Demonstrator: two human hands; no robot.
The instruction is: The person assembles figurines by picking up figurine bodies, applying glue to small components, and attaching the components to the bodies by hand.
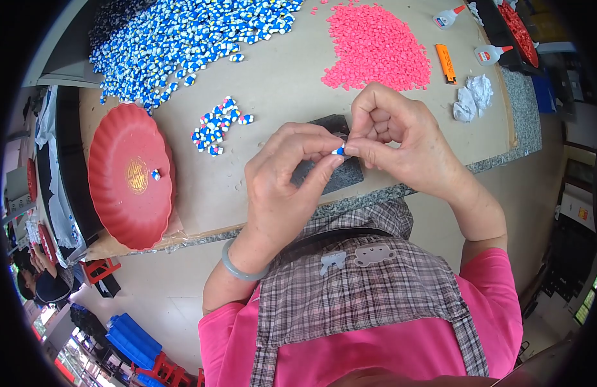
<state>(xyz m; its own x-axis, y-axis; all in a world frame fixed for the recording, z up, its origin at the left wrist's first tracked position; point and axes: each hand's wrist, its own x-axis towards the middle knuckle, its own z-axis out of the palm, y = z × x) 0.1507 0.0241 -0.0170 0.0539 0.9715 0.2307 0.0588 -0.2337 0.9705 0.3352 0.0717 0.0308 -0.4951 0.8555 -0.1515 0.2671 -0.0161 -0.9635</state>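
Between the thumb and fingertips of my left hand [279,171] is a small blue-and-white piece [339,151]. My right hand [405,138] meets it from the other side, thumb and forefinger pinched together at the piece; whatever else they grip is too small to tell. Both hands are over a dark flat block [343,180] near the table's front edge. Left of them lies a small cluster of blue-and-white pieces with pink spots [218,124]. A red scalloped dish [108,193] farther left holds one such piece [156,174].
A large heap of blue-and-white pieces [195,42] covers the back left, and a pile of pink bits [376,48] the back middle. To the right lie an orange lighter [445,64], two small glue bottles [448,17] and crumpled tissue [472,98]. A black tray [516,32] holds red pieces.
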